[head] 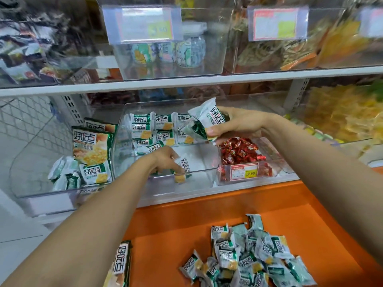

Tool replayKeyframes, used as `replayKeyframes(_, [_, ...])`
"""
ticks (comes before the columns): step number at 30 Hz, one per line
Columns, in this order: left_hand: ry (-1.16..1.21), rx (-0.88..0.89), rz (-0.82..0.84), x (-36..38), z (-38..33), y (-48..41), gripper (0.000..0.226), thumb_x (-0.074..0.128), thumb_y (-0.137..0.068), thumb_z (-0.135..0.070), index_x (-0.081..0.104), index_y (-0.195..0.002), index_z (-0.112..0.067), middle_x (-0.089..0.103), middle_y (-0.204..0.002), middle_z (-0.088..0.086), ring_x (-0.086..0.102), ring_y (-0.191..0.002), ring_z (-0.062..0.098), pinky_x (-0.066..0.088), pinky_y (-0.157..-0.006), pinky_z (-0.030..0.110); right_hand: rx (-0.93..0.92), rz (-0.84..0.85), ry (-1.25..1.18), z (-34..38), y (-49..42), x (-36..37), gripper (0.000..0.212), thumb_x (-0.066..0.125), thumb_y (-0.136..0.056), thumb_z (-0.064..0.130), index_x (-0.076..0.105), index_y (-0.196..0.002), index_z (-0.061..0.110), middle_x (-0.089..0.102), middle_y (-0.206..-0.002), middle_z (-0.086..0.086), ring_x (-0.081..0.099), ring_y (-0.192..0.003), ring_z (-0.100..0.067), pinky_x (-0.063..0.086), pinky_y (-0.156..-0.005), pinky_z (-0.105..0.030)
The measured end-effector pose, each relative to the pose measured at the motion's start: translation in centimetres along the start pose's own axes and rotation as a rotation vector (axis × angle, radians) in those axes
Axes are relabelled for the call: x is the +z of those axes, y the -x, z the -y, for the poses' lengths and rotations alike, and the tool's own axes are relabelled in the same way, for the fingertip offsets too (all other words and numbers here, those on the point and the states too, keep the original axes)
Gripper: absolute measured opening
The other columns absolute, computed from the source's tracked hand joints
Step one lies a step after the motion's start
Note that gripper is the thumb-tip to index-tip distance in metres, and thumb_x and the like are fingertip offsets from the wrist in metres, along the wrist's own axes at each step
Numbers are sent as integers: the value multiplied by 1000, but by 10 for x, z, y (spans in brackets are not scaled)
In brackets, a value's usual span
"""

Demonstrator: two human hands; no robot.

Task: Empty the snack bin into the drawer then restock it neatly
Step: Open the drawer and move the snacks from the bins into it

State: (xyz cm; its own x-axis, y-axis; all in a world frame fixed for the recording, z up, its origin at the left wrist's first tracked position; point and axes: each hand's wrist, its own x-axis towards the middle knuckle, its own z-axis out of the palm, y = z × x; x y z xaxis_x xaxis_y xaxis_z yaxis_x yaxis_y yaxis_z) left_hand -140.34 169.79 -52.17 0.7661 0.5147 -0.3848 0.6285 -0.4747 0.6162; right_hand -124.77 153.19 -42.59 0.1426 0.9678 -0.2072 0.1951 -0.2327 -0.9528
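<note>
Stretching out below the snack bin (196, 180), the orange drawer (176, 224) has smooth, hard walls and carries a loose pile of packets (248, 257), tipped there, it seems, so the bin could be filled again in order. The bin itself is clear rigid plastic with rounded corners and sits on a white shelf (259, 186). At its back, rows of packets (161, 129) stand upright and face forward; its front half is mostly bare. Left of the bin lean larger bags (91, 146) of the same brand, glossy and crinkled. Above the bin's right rim, the right hand (236, 123) is clamped around a bunch of packets (205, 123), likely held as a ready supply. Inside the bin, near its front wall, the left hand (165, 160) pinches a single packet (183, 168), apparently to set it into the next row.
</note>
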Motion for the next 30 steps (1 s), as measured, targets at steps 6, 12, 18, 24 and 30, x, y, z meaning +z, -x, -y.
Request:
replayKeyframes(6, [441,154,-176,-24,0,25,45,78,-76,-6,54,-114,-6,58,-89,8,61,-74,16,57,-72,28,13,8,18,0,9,4,43,64,-83,-3,52,-116,22,64,-108,0,67,-94,-13,58,-83,-30])
replayKeyframes(12, [521,296,-217,-50,-9,75,69,91,-56,-36,61,-114,-14,65,-114,15,63,-102,25,54,-87,34,131,148,12,8,57,4,58,80,-67,13,53,-118,18,70,-100,0,68,-94,-15,58,-76,-26])
replayKeyframes(18, [444,304,152,-6,-19,117,45,80,-75,-16,59,-115,-10,65,-113,6,65,-100,21,56,-77,25,507,258,143,-29,112,21,120,86,-56,8,12,-151,9,64,-125,-12,71,-85,-14,57,-64,-22])
replayKeyframes(24, [239,74,271,147,33,93,24,72,-84,-15,60,-104,-7,56,-88,2,57,-71,8,49,-62,20,781,189,315,-188,114,58,114,84,-71,18,7,-154,21,33,-153,-14,70,-92,-20,56,-87,-33])
replayKeyframes(30, [296,-103,186,276,72,48,61,67,-88,-29,41,-142,-14,43,-146,9,47,-126,26,43,-94,30,874,26,337,-303,121,55,104,80,-77,12,9,-153,24,36,-150,-16,65,-90,-26,56,-64,-30])
